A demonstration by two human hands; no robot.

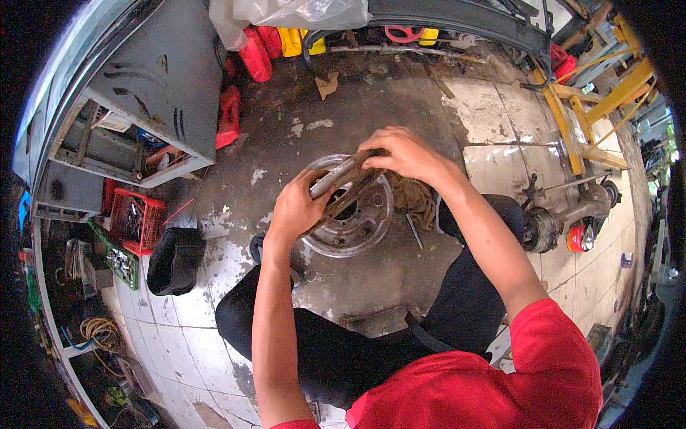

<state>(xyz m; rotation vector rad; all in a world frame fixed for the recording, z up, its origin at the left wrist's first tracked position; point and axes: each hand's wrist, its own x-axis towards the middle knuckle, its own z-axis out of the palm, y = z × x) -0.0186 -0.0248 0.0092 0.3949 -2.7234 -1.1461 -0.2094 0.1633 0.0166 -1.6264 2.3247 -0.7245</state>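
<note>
In my left hand (300, 206), the fingers curl round the near left end of a curved metal piece that looks like a brake shoe (341, 176). My right hand (406, 154) grips its far right end. The piece is worn, brown and grey, and is held tilted above a round steel wheel rim (380, 220). The rim lies flat on the floor between my legs, partly hidden by the piece and my left hand. Just right of the rim lie a crumpled brown rag (414, 199) and a thin metal tool (414, 230).
A grey metal cabinet (161, 79) stands at the far left. Nearer are a red plastic basket (136, 222), a green case (123, 262) and a black container (176, 262). An axle assembly (572, 213), a red can (580, 237) and a yellow frame (582, 118) are on the right.
</note>
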